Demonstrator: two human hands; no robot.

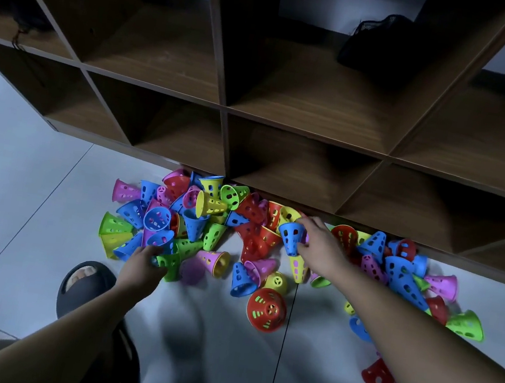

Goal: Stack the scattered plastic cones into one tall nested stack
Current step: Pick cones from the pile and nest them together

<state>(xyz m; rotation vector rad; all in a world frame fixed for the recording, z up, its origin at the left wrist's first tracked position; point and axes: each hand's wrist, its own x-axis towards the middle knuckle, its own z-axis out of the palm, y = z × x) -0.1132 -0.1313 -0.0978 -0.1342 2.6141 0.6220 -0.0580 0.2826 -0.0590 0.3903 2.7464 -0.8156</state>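
Note:
Several perforated plastic cones in blue, red, green, yellow and pink lie scattered in a heap [250, 223] on the floor against the shelf base. My right hand [322, 250] grips a blue cone [290, 237] at the middle of the heap, thumb and fingers around its wide end. My left hand [143, 265] reaches into the left side of the heap, fingers closed on a blue cone [161, 238] beside a green cone [169, 262]. A red cone [267, 310] lies apart, nearer to me.
A dark wooden cubby shelf [286, 124] rises right behind the heap. A black bag [382, 44] sits in an upper compartment. My foot in a black sandal [85, 284] stands on the grey tiled floor [17, 190] at the lower left. Another red cone [380, 379] lies at the lower right.

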